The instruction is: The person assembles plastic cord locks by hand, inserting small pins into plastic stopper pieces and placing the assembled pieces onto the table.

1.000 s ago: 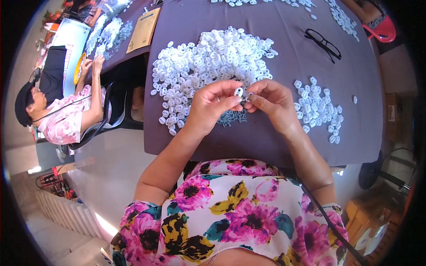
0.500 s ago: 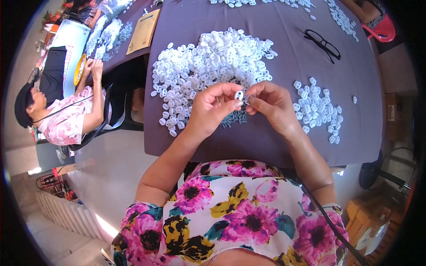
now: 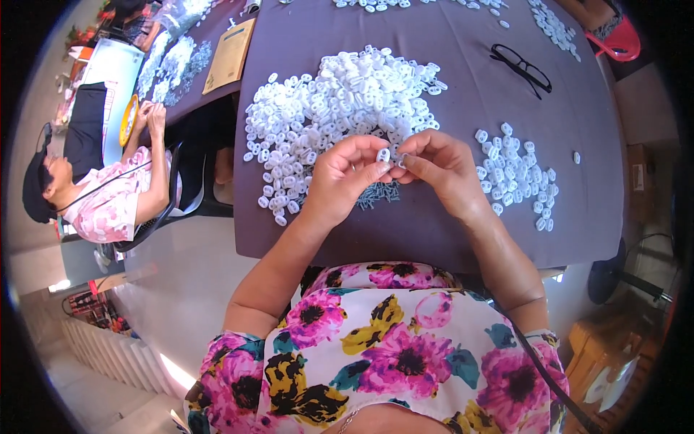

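1. Head view, far left up top: a flat tan envelope (image 3: 230,55) lies on the neighbouring table; its print is too small to make out. A brown cardboard box (image 3: 639,168) sits on the floor off to the right.
2. Centre now: both hands meet over the table edge. The left hand (image 3: 345,177) pinches a small white plastic piece (image 3: 384,155) between thumb and forefinger; the right hand (image 3: 441,168) closes its fingertips on the same piece from the other side.
3. The piece is oval, white, held just above a little heap of dark screws (image 3: 377,194).
4. Behind it, a big pile of white pieces (image 3: 336,108); to the right, a smaller pile (image 3: 517,173). Black glasses (image 3: 522,69) lie well apart, farther back.
5. The table (image 3: 434,239) is dark purple-brown; pale floor below. Another person (image 3: 108,195) sits at the left, hands raised.
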{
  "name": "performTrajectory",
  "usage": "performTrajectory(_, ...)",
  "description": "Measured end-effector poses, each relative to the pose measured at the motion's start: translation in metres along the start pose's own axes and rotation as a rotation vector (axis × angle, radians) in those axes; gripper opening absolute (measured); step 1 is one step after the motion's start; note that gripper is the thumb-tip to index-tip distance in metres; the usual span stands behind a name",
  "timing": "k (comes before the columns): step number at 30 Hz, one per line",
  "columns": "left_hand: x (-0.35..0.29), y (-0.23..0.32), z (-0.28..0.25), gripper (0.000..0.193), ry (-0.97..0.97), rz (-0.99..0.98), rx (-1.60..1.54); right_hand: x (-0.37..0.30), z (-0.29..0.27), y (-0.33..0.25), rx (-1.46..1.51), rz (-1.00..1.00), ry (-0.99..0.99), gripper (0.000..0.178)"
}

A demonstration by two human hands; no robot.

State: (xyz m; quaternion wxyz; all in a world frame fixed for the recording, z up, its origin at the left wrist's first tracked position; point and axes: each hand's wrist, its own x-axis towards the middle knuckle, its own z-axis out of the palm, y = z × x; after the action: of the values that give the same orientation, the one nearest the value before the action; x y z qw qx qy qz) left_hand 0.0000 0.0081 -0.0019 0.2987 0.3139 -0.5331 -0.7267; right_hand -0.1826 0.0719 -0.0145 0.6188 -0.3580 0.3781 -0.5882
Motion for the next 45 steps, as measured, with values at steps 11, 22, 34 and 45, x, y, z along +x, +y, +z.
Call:
performTrajectory(11,0.001,-0.001,0.000,0.015,0.172,0.062,0.121,0.000,-0.001,0.002,0.045,-0.015,0.049,0.012)
performTrajectory(22,0.004,-0.007,0.008,0.015,0.154,0.171,0.135,-0.001,0.002,0.005,0.099,-0.014,0.039,0.011)
performTrajectory(34,-0.002,-0.003,0.004,0.025,0.078,0.182,0.345,0.001,-0.001,0.006,0.116,-0.067,0.079,0.011)
performTrajectory(45,0.000,0.000,-0.001,0.026,-0.005,0.087,0.044,-0.002,0.002,-0.002,0.048,-0.010,-0.014,0.016)
